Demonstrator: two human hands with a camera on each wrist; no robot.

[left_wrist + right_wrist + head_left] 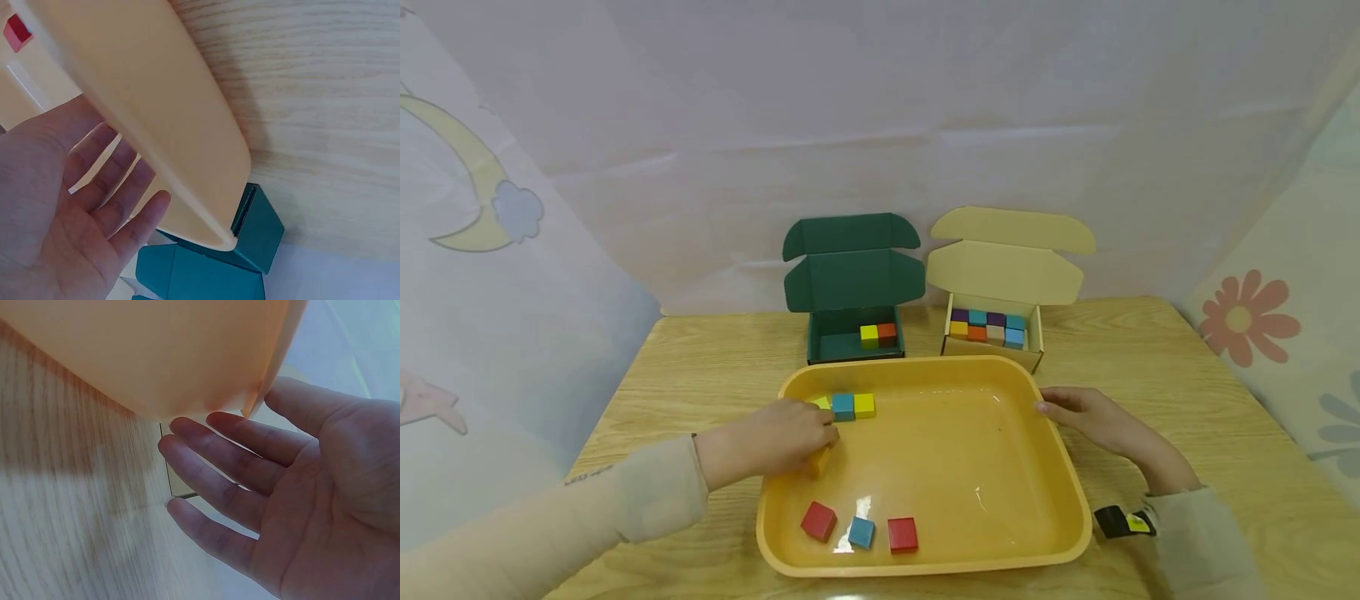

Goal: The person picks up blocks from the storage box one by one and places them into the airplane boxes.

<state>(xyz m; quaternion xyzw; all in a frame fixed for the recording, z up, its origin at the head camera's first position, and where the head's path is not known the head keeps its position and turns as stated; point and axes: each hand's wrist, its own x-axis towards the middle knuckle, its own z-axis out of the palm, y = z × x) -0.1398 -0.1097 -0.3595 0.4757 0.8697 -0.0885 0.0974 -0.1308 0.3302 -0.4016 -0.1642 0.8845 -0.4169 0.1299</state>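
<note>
Left fingers (826, 436) grip orange block (819, 463) in tray (947, 467) (green box (837, 345): two blocks (869, 337)).

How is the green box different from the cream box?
The green box is dark, while the cream box is light. The green box shows two cubes; the cream box shows eight. The green box's cubes show one row; the cream box's show two. Both boxes are open.

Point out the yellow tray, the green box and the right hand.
Yellow tray (951, 467): head view, on its bare floor.
Green box (854, 281): head view, on its raised lid.
Right hand (1094, 419): head view, on the back of the hand.
</note>
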